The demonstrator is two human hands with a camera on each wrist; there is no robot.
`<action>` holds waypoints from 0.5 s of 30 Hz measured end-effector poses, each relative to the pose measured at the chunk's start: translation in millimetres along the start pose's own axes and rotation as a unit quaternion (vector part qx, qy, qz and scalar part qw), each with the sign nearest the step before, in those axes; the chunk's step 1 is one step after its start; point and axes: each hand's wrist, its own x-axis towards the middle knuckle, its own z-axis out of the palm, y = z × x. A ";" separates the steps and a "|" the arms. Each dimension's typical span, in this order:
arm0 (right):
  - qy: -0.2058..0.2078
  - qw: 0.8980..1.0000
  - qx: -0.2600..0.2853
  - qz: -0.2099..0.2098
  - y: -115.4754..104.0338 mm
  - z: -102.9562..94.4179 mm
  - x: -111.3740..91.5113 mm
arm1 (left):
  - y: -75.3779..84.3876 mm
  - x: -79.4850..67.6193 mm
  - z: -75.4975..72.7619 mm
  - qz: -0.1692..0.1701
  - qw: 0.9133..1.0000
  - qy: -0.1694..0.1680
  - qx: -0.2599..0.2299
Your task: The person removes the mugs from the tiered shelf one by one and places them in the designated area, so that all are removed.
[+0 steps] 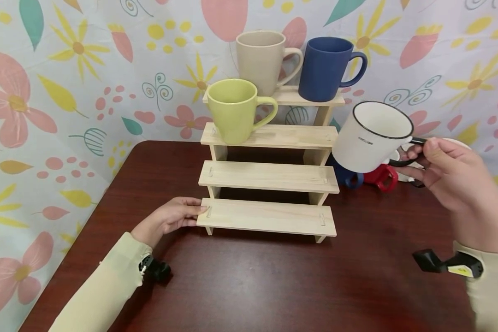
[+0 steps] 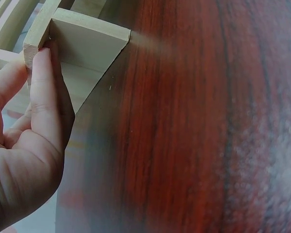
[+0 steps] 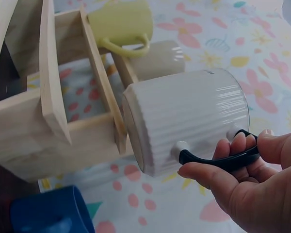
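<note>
Gripping the black handle [image 3: 228, 163] of a tilted white mug [image 1: 367, 138] in curled fingers and thumb of the right hand [image 1: 452, 170], in the air beside the right end of the wooden rack [image 1: 269, 176]. Pinching the rack's lowest shelf [image 1: 269, 216] at its left end between thumb and fingers of the left hand [image 1: 176, 216].

My left hand [image 2: 36, 150], between eight and nine o'clock, pinches the pale wooden rack [image 2: 87, 43] at ten. The reddish-brown table [image 2: 184, 121] spreads toward three.
</note>
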 end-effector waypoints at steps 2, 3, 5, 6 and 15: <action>-0.015 0.999 0.031 -0.006 -2.1 -5.0 -5.1 | 0.3 0.6 -0.4 0.000 1.000 0.000 -0.001; -0.020 0.999 0.046 -0.008 -3.1 -7.2 -7.0 | 0.3 0.9 -0.7 0.000 1.000 0.000 -0.002; -0.033 0.997 0.076 -0.013 -5.0 -11.2 -10.0 | 0.4 1.4 -1.4 0.000 1.000 -0.001 -0.004; -0.033 0.996 0.086 -0.016 -6.0 -12.0 -11.3 | 0.4 1.5 -1.7 0.000 1.000 -0.001 -0.005; 0.030 0.997 0.007 -0.064 -14.7 -29.9 -33.2 | 1.6 3.1 -0.7 -0.001 1.000 -0.003 0.000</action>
